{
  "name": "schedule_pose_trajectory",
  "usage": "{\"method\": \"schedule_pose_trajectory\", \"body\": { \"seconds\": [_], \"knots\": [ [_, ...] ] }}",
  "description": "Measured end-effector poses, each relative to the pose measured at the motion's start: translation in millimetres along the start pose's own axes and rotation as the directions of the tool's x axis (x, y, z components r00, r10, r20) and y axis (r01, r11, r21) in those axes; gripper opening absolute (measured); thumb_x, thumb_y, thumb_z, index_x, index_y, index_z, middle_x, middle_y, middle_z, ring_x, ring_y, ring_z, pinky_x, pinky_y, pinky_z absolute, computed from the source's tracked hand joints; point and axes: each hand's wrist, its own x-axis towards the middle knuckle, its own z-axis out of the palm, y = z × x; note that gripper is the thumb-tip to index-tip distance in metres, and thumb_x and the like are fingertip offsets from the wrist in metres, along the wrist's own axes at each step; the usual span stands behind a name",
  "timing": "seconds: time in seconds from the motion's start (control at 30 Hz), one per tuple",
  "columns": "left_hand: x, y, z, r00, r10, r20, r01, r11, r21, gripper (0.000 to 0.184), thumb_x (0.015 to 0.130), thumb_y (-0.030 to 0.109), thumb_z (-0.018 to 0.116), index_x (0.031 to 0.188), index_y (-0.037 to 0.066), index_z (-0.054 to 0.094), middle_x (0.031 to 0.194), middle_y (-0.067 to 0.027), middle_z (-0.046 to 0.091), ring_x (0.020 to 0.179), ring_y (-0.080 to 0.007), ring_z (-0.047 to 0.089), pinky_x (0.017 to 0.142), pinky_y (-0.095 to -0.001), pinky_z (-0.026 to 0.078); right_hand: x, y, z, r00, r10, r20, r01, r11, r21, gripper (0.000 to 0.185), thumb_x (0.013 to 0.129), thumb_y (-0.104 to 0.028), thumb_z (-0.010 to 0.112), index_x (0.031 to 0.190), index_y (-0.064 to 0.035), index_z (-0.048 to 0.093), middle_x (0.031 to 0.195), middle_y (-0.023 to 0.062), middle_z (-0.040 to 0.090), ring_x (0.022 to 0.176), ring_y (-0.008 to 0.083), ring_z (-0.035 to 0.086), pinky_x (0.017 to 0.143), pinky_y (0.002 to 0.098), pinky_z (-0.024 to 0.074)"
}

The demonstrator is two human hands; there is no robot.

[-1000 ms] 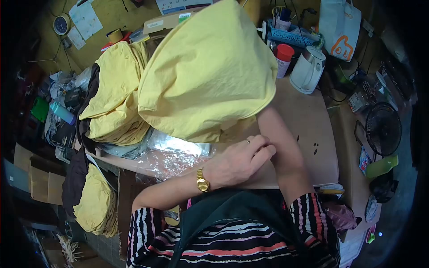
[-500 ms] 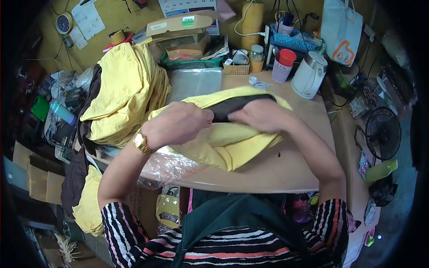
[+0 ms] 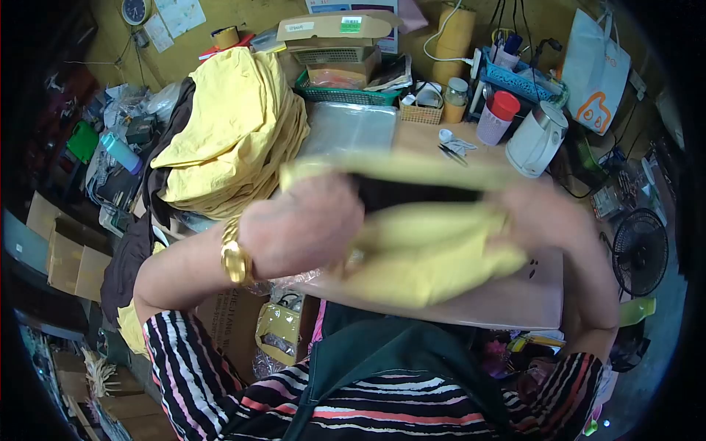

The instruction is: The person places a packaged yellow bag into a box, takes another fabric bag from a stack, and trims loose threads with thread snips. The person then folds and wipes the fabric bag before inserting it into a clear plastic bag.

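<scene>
A yellow fabric piece (image 3: 434, 257) with a dark inside is stretched between my two hands above the tan table (image 3: 478, 312), blurred by motion. My left hand (image 3: 305, 220), with a gold watch on its wrist, is closed on the left end of the cloth. At the right end my right hand (image 3: 533, 220) grips the cloth edge, its fingers smeared. The dark opening of the cloth shows between the hands. Left of them rises a stack of yellow fabric pieces (image 3: 235, 132) with dark cloth along its left side.
Clear plastic bags (image 3: 349, 136) lie behind the cloth. Small scissors (image 3: 452, 154), a red-topped cup (image 3: 498, 117) and a white kettle (image 3: 537, 140) stand or lie at the back right. A black fan (image 3: 640, 250) is at the far right, an open carton (image 3: 70, 246) at the left.
The yellow cloth, first raised over my right forearm, has come down and now spans both hands. My hands have moved farther apart, and the view has shifted slightly.
</scene>
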Motion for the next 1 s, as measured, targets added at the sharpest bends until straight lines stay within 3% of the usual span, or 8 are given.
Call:
{"method": "schedule_pose_trajectory", "body": {
  "seconds": [0.03,0.13,0.17,0.23,0.3,0.57,0.83,1.0],
  "knots": [
    [17.2,2.8,-12.7,0.966,-0.222,-0.136,0.249,0.94,0.232,0.017,0.074,0.018,0.06,0.082,0.003,0.059,0.073,-0.0083,0.058,0.069,-0.0232,0.056,0.06,-0.0386,0.046,3.5,3.1,-13.7,0.877,0.206,-0.433,-0.146,0.975,0.168,0.041,0.081,-0.032,0.069,0.108,-0.0019,0.063,0.094,0.0185,0.067,0.091,0.0335,0.065,0.08,0.0396,0.0511],
    [23.5,-22.4,12.9,0.929,-0.309,0.203,0.259,0.936,0.24,0.024,0.075,0.021,0.065,0.084,-0.001,0.06,0.063,-0.0125,0.056,0.065,-0.0325,0.056,0.066,-0.0435,0.049,41.0,15.5,-8.3,0.828,0.523,-0.202,-0.516,0.852,0.087,0.044,0.079,-0.042,0.07,0.103,-0.005,0.068,0.087,0.0184,0.068,0.09,0.0327,0.065,0.083,0.04,0.0505],
    [40.6,-18.8,13.2,0.636,-0.072,0.769,0.278,0.95,-0.142,0.04,0.076,0.028,0.071,0.094,-0.006,0.061,0.069,-0.0144,0.059,0.069,-0.0323,0.059,0.069,-0.0425,0.048,47.5,15.6,12.9,0.9,0.124,0.417,-0.236,0.944,0.229,0.042,0.079,-0.037,0.07,0.104,-0.0028,0.067,0.087,0.0176,0.068,0.09,0.0316,0.066,0.08,0.0388,0.0508],
    [27.7,-9.3,29.6,0.723,0.191,0.664,0.028,0.952,-0.304,0.058,0.076,0.036,0.074,0.111,-0.007,0.058,0.07,-0.0119,0.061,0.071,-0.0269,0.062,0.071,-0.0373,0.046,39.7,22.5,22.5,0.536,-0.385,0.751,-0.085,0.861,0.502,0.041,0.08,-0.033,0.07,0.104,-0.0006,0.065,0.087,0.0167,0.069,0.089,0.0306,0.066,0.078,0.0376,0.0511],
    [24.6,8.3,23.9,0.846,-0.054,0.53,0.158,0.975,-0.154,0.063,0.073,0.036,0.076,0.117,-0.005,0.055,0.074,-0.0138,0.061,0.075,-0.0281,0.061,0.076,-0.0387,0.046,16.4,25.9,32.6,0.969,-0.123,0.214,0.043,0.938,0.345,0.054,0.074,-0.042,0.076,0.108,-0.0019,0.063,0.095,0.0165,0.068,0.093,0.0323,0.065,0.078,0.0402,0.0504],
    [13.3,100.0,89.3,0.855,-0.437,0.28,0.429,0.898,0.092,0.061,0.089,0.039,0.058,0.134,-0.001,0.046,0.095,-0.0184,0.062,0.088,-0.0298,0.062,0.086,-0.0408,0.044,-4.9,-37.0,118.2,0.98,0.195,-0.034,-0.185,0.964,0.189,0.053,0.076,-0.029,0.074,0.115,0.0027,0.058,0.101,0.0183,0.065,0.099,0.0329,0.063,0.086,0.0469,0.047],
    [49.2,107.3,236.2,0.852,-0.483,0.202,0.522,0.747,-0.413,0.032,0.084,0.014,0.05,0.109,-0.005,0.057,0.092,-0.0248,0.061,0.081,-0.0382,0.062,0.071,-0.0465,0.05,61.0,-108.8,261.3,0.839,0.23,-0.494,-0.169,0.972,0.165,0.034,0.086,-0.008,0.043,0.111,0.0098,0.058,0.113,0.0231,0.058,0.116,0.0347,0.054,0.114,0.0479,0.0253],
    [59.5,86.4,250.3,0.778,-0.388,0.495,0.606,0.67,-0.428,0.028,0.087,0.019,0.049,0.103,-0.001,0.061,0.097,-0.0251,0.066,0.086,-0.0404,0.065,0.074,-0.0455,0.052,64.4,-100.7,240.8,0.931,0.33,-0.157,-0.176,0.782,0.598,0.042,0.081,-0.026,0.059,0.108,0.0061,0.061,0.132,0.0237,0.046,0.13,0.0377,0.037,0.111,0.0625,0.0166]
  ]
}}
